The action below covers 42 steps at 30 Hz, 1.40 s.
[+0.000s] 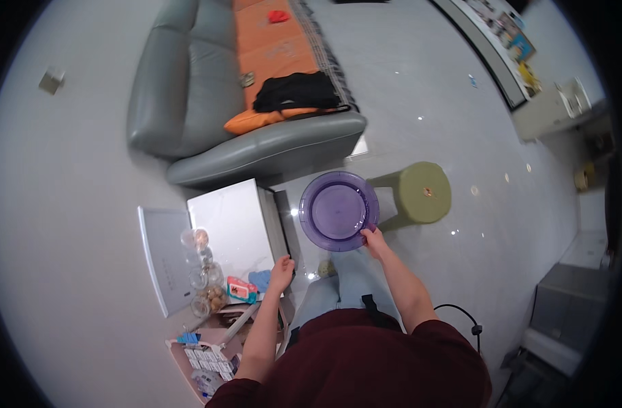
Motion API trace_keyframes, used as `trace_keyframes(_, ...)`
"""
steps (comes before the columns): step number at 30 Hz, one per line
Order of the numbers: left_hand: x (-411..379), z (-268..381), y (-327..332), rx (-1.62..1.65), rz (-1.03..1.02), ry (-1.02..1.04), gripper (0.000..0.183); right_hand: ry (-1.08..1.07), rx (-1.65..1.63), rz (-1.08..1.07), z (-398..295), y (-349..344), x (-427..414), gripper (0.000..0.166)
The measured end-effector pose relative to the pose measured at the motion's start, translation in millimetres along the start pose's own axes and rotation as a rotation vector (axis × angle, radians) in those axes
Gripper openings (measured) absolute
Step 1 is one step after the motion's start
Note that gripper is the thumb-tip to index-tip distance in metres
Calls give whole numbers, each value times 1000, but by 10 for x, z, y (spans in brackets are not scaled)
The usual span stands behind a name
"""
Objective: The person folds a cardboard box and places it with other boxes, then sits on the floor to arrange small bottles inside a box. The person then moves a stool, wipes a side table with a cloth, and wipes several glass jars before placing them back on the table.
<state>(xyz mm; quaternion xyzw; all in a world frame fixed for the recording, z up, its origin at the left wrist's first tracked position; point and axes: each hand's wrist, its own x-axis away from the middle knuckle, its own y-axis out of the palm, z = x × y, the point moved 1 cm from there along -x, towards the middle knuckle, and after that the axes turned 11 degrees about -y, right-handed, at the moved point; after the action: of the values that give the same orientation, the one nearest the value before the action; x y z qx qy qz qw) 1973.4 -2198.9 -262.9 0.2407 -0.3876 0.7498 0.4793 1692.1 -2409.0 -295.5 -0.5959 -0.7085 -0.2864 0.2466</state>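
Observation:
My right hand [375, 243] grips the near right rim of a purple translucent plastic basin [336, 211]. The round basin is held out in front of my legs, and no contents can be made out in it. My left hand [282, 274] is off to the left with its fingers loosely curled, holding nothing that I can see. It is beside the right edge of a white-topped cabinet [234, 219]. Near it on that top are a blue cloth [260, 279] and a red and teal pack of wipes [242, 289].
An olive-green stool [425, 193] stands just right of the basin. Glass jars [209, 278] line the cabinet's left side. Below them is a pink storage cart [229, 339]. A grey leather sofa [270, 148] with black clothing [296, 92] lies ahead. A black cable [459, 308] runs at right.

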Motion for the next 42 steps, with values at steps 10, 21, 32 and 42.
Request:
trace_keyframes(10,-411,1084,1393,-305,-222,94,41,7,-187,412,-275,-1933,-185,15)
trace_keyframes(21,-862,1693,2512,-270,-269,4,38,4,-172,505,91,-3042,-1212,31)
trace_keyframes(32,-878,1810,2660,-269,-233,-118,37,-53,225,730,352,-3524,-1852,47)
trace_keyframes(42,-432,1803,2512,-218,-124,-88,36,-297,1088,605,-622,-2797,-1476,78)
